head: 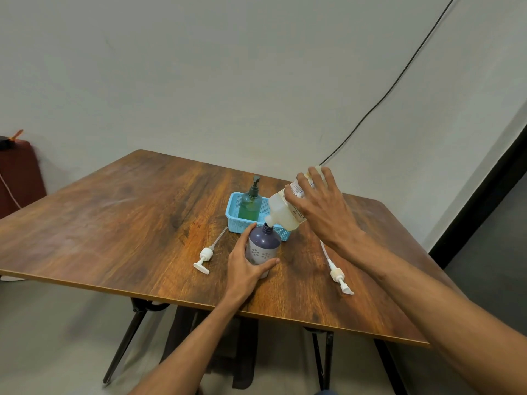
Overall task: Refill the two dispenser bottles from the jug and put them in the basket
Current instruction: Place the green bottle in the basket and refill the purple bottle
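A purple dispenser bottle (pixel 263 246) with white flower prints stands uncapped on the wooden table (pixel 114 218). My left hand (pixel 245 266) grips its body. My right hand (pixel 319 206) holds a translucent jug (pixel 281 212) tipped down, its spout at the purple bottle's open neck. Behind them a light blue basket (pixel 232 215) holds a green dispenser bottle (pixel 250 205) with its dark pump on. Two white pump heads lie on the table: one (pixel 205 256) left of the purple bottle, another (pixel 338 276) to its right under my right forearm.
The table's near edge runs below my left wrist. A black cable (pixel 399 78) hangs down the wall behind the table. A dark red piece of furniture (pixel 20 175) stands at far left. Black folding legs (pixel 125 340) show under the tabletop.
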A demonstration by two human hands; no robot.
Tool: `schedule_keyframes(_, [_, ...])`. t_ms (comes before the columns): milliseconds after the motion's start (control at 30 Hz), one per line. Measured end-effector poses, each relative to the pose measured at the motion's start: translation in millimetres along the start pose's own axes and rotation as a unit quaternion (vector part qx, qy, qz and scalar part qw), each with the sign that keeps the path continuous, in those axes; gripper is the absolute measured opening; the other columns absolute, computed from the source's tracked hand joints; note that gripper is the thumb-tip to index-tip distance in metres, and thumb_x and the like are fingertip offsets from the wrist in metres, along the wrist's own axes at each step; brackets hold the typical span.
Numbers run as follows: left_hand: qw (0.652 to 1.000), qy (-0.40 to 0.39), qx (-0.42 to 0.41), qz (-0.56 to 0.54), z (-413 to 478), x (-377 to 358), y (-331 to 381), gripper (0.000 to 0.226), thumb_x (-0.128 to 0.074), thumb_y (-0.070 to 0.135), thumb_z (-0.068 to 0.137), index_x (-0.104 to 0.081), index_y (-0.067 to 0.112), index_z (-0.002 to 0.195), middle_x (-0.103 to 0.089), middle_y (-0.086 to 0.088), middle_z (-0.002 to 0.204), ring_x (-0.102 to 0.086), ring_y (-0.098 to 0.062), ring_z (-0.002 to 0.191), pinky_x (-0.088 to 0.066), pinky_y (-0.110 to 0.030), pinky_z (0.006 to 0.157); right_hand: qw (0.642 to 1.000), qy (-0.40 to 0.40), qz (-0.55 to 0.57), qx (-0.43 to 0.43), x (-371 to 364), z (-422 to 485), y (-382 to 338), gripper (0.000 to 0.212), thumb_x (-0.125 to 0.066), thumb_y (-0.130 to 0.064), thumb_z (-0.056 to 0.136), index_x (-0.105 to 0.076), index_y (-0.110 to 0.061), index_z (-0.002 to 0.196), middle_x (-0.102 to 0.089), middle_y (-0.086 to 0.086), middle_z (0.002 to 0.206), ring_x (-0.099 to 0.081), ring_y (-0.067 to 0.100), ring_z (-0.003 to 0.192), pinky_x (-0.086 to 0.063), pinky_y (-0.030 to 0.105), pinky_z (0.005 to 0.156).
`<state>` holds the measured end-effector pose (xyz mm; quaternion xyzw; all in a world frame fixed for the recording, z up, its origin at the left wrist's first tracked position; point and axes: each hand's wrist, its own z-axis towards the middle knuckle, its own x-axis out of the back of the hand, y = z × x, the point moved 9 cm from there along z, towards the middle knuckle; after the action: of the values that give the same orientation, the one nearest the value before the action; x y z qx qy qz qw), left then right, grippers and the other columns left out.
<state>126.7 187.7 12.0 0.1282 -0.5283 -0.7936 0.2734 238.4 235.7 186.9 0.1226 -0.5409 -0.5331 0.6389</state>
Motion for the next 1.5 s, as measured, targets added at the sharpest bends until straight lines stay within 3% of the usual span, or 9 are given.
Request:
schedule_keyframes(567, [1.0, 0.003, 0.002, 0.007, 0, 0, -1, 0.099, -0.09, 0.04, 0.063, -0.038, 0.024, 0.145, -0.052, 0.01, 0.139, -0.05, 0.001, 0.125, -0.046, -0.037, 0.107, 0.997, 0.032, -0.05, 0.043, 10, 8, -7, 0.057, -0.076, -0.008, 0.082, -0.051, -0.012, 0.133, -0.055, 0.029, 0.133, -0.05, 0.05, 0.126, -0.034, 0.063, 0.112])
schedule_keyframes(1167, [1.0, 0.005, -0.005, -0.004, -1, 1, 4, 0.098, -0.091, 0.036, 0.062, -0.04, 0.021, 0.144, -0.055, 0.009, 0.137, -0.052, 0.001, 0.124, -0.048, -0.034, 0.105, 0.986, 0.088, -0.109, 0.087, 21, 12, -18, 0.046, -0.056, -0.002, 0.089, -0.048, -0.011, 0.133, -0.054, 0.028, 0.134, -0.05, 0.048, 0.128, -0.035, 0.062, 0.113])
schedule_keyframes(1500, [1.0, 0.001, -0.005, 0.002, -2, 2, 5, 0.099, -0.09, 0.038, 0.062, -0.039, 0.024, 0.145, -0.054, 0.01, 0.138, -0.052, 0.001, 0.124, -0.048, -0.031, 0.105, 0.999, 0.042, 0.009, -0.003, 1, -5, -2, 0.058, -0.066, -0.001, 0.083, -0.046, -0.012, 0.136, -0.05, 0.027, 0.136, -0.043, 0.048, 0.129, -0.03, 0.062, 0.112])
